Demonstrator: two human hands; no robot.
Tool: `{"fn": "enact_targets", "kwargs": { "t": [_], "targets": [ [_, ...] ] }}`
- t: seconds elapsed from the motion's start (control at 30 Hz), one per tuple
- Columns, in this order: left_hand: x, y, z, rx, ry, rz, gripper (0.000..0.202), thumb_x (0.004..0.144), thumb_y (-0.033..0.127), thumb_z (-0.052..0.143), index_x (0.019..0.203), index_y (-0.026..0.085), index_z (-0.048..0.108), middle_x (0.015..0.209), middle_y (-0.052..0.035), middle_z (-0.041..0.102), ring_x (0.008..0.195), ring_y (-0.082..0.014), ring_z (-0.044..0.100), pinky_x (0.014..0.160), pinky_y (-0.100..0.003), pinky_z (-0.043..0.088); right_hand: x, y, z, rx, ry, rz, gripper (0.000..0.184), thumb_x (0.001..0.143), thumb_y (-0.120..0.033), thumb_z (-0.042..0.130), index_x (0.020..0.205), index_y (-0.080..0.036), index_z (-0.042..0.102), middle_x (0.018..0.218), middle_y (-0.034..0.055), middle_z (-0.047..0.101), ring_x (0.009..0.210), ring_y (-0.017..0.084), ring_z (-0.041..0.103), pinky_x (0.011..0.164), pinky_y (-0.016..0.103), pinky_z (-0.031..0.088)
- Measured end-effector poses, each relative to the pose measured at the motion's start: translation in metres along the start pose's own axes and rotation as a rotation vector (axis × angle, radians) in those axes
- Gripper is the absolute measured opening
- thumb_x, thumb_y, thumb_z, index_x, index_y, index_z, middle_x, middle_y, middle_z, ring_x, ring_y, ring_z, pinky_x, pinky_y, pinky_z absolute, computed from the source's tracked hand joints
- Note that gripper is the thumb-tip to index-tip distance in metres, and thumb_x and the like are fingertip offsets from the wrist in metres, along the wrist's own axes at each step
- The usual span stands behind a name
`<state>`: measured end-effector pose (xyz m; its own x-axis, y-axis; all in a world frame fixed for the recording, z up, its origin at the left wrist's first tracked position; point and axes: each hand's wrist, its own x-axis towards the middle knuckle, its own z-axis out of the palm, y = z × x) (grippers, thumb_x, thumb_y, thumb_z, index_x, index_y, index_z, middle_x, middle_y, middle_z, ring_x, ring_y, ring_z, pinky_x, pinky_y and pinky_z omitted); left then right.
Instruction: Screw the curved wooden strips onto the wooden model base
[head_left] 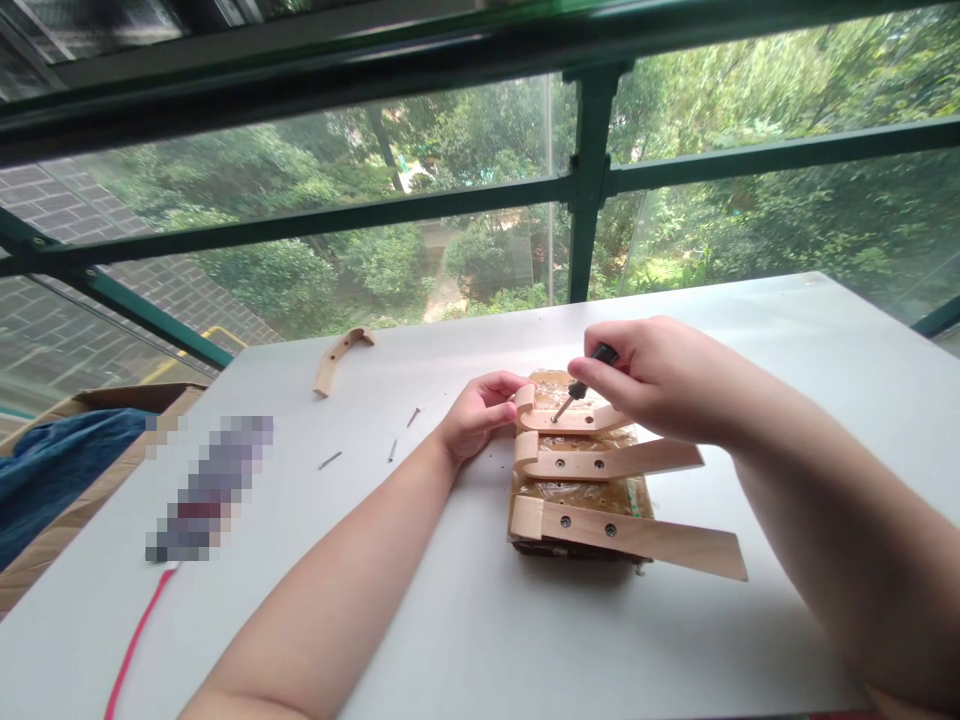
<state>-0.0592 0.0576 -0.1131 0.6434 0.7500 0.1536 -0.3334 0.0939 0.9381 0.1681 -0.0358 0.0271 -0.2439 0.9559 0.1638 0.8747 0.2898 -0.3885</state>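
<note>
Window: green metal frame (585, 180) across the whole far side, trees behind the glass.
Table: white top (787, 340), filling the near and middle ground, and everything happens on it.
Cardboard box: brown box (112, 400) off the table's left edge, with a blue cloth (52, 470) bundled inside.
Blurred object: pixelated patch (210, 490) on the left of the table; what it is cannot be told. A red cable (139, 635) trails from it toward the near edge.
Taped block: brownish, tape-wrapped base (577, 492) at the table's centre, right between the two hands.
Slats: three curved wooden strips are screwed across the block. Near slat (660, 540) is the longest and overhangs to the right, middle slat (615, 463) lies just beyond it, and far slat (577, 420) sits under the fingers.
Right hand: right hand (652, 380) comes in from the right, hovering over the block's far end, closed tight around the screwdriver.
Left hand: left hand (476, 410) sits at the block's far-left corner, fingers curled shut on the hooked end of the far slat.
Screwdriver: black-handled screwdriver (589, 372), tilted, tip down on the far slat.
Loose slat: one spare curved strip (334, 360) lies far left, well apart from the hands.
Nails: three small ones, (330, 460), (392, 450) and (413, 417), scattered just left of the left hand.
</note>
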Motion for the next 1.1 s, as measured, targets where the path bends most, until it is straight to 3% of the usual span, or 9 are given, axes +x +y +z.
{"fn": "enact_targets", "kwargs": {
  "t": [0.17, 0.27, 0.47, 0.63, 0.9, 1.1],
  "targets": [
    [-0.001, 0.000, 0.000, 0.001, -0.007, -0.022, 0.043, 0.065, 0.041, 0.089, 0.097, 0.016, 0.075, 0.093, -0.0076, 0.073, 0.083, -0.0194, 0.068, 0.078, -0.030, 0.052, 0.002, 0.000, 0.008, 0.108, 0.164, -0.113, 0.018, 0.092, -0.034, 0.056, 0.095, -0.021, 0.068, 0.089, 0.0047, 0.071, 0.075, 0.018, 0.061, 0.068, 0.030, 0.043],
    [-0.001, -0.001, 0.000, -0.006, -0.024, -0.014, 0.043, 0.066, 0.040, 0.088, 0.099, 0.015, 0.074, 0.094, -0.0078, 0.073, 0.086, -0.0198, 0.068, 0.079, -0.030, 0.053, 0.004, 0.001, 0.014, 0.138, 0.190, -0.190, 0.016, 0.091, -0.025, 0.057, 0.101, -0.019, 0.068, 0.095, 0.0057, 0.070, 0.079, 0.017, 0.062, 0.073, 0.030, 0.046],
    [0.000, -0.001, -0.001, -0.007, -0.035, 0.007, 0.042, 0.068, 0.037, 0.088, 0.099, 0.014, 0.075, 0.096, -0.0087, 0.074, 0.087, -0.0197, 0.069, 0.083, -0.031, 0.053, 0.004, 0.003, 0.018, 0.218, 0.125, -0.292, 0.010, 0.087, -0.018, 0.057, 0.094, -0.020, 0.064, 0.084, 0.0015, 0.068, 0.072, 0.015, 0.060, 0.066, 0.028, 0.044],
    [0.000, -0.001, -0.002, -0.018, -0.031, -0.013, 0.043, 0.065, 0.036, 0.089, 0.099, 0.014, 0.074, 0.097, -0.0089, 0.074, 0.090, -0.0215, 0.069, 0.084, -0.033, 0.053, 0.000, 0.002, 0.011, 0.215, 0.003, -0.268, 0.027, 0.079, -0.006, 0.052, 0.098, -0.022, 0.060, 0.088, 0.0019, 0.068, 0.075, 0.017, 0.060, 0.066, 0.029, 0.045],
    [0.000, -0.004, -0.004, 0.001, -0.019, 0.003, 0.043, 0.064, 0.039, 0.090, 0.097, 0.016, 0.075, 0.100, -0.0083, 0.073, 0.092, -0.0215, 0.067, 0.086, -0.034, 0.052, -0.004, 0.007, 0.007, 0.166, -0.042, -0.238, 0.025, 0.090, -0.012, 0.046, 0.111, -0.024, 0.054, 0.106, 0.0052, 0.071, 0.090, 0.020, 0.066, 0.076, 0.033, 0.049],
    [0.000, -0.005, -0.005, 0.005, -0.031, 0.013, 0.041, 0.065, 0.038, 0.089, 0.097, 0.016, 0.075, 0.103, -0.0083, 0.071, 0.095, -0.0217, 0.066, 0.087, -0.034, 0.052, -0.004, 0.007, 0.002, 0.122, -0.033, -0.230, 0.022, 0.090, -0.014, 0.047, 0.108, -0.024, 0.057, 0.102, 0.0036, 0.071, 0.087, 0.019, 0.065, 0.075, 0.032, 0.049]
  ]
}}
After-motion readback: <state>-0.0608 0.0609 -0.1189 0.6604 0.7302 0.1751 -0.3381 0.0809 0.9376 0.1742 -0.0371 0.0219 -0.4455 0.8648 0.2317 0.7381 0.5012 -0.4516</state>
